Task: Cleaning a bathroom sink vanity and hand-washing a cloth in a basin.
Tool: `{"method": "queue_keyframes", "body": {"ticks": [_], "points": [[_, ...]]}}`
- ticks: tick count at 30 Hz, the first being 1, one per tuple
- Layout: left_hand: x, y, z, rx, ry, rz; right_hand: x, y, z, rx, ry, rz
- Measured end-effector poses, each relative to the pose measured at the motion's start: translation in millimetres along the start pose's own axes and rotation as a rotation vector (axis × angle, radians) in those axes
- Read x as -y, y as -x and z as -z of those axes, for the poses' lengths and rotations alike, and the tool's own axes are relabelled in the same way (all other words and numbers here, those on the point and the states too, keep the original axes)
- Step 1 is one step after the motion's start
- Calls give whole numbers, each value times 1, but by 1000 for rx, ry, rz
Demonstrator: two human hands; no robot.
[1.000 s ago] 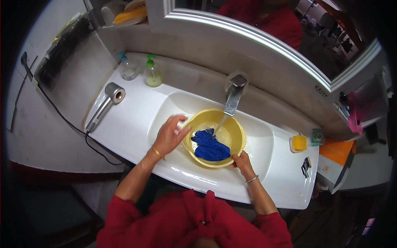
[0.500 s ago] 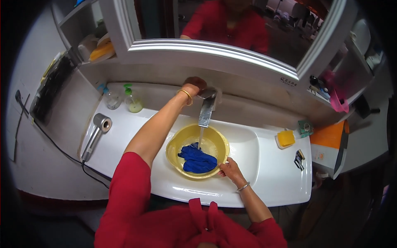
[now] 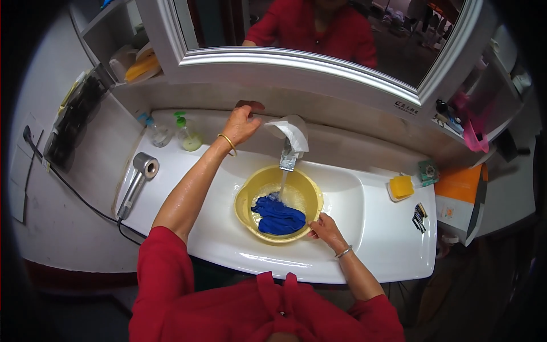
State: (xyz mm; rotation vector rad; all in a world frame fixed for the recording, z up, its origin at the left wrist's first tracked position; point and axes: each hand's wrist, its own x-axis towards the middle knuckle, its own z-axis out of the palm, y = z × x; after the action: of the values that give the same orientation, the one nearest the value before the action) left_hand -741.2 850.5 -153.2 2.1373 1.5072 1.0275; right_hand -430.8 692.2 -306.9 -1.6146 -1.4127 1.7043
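Observation:
A yellow plastic basin point(image 3: 243, 212) sits in the white sink point(image 3: 343, 211). Inside it lies a bunched blue cloth point(image 3: 279, 216), wet, in shallow bubbly water. Water runs from the metal faucet point(image 3: 288, 162) into the basin behind the cloth; the faucet's upper part looks bright white. My left hand point(image 3: 241, 123) is raised just left of the faucet, apart from it, fingers loosely bent and holding nothing. With thumb and fingers, my right hand point(image 3: 327, 229) grips the basin's right rim.
Left on the counter are a grey hair dryer point(image 3: 138, 179) with a cord and two pump bottles point(image 3: 190, 137). At the right are a yellow sponge point(image 3: 401, 187) on a dish and small dark packets point(image 3: 420, 217). A framed mirror point(image 3: 342, 34) and shelves stand behind.
My left hand has come away from the faucet, leftward. Water still runs, and the faucet's top now looks brighter. My right hand stays on the basin's rim.

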Motion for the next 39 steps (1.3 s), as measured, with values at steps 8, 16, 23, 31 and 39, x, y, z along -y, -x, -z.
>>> {"method": "queue_keyframes", "body": {"ticks": [8,16,23,31,39], "points": [[-47,-17,-25,185,80,-78,1,0,4,-5,61,-16],[8,-14,-48,-67,338,310,-2,11,7,-133,74,-28],[-46,-3,-34,49,313,-4,23,2,10,-474,269,426],[-20,-3,-51,-78,712,401,156,-44,-12,-538,102,831],[-18,-11,-53,-213,595,200,193,-106,15,-549,78,850]]}}
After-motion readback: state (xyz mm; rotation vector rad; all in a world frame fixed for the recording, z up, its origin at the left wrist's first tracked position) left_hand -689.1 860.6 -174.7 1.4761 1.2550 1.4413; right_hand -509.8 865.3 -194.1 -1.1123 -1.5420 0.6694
